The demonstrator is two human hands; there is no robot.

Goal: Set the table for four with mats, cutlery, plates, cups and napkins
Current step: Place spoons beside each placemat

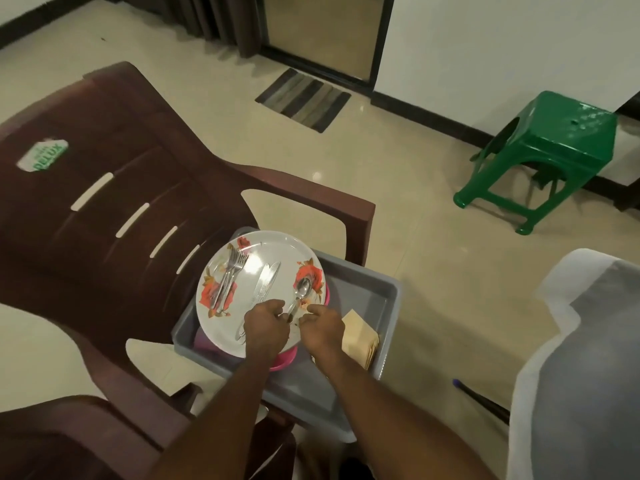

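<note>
Grey plastic tub (360, 299) sits on the seat of a brown chair (104, 209), serving as a carrier for the table things. A floral plate (256, 268) lies on top of pink ware (280, 363) inside it, and doubles as a tray for forks (230, 275), knives (266, 277) and a spoon (300, 292), evidently kept together for one trip. Folded napkins (358, 336) stand against the tub's right wall. Both forearms reach forward and down, wrists close together over the plate's near edge. Left hand (266, 325) is curled with its fingertips at the cutlery handles; whether it grips one cannot be told. Right hand (322, 323) is loosely curled beside the spoon handle; contact is unclear. Part of the covered desk (581, 358) shows at right, nothing laid on it.
</note>
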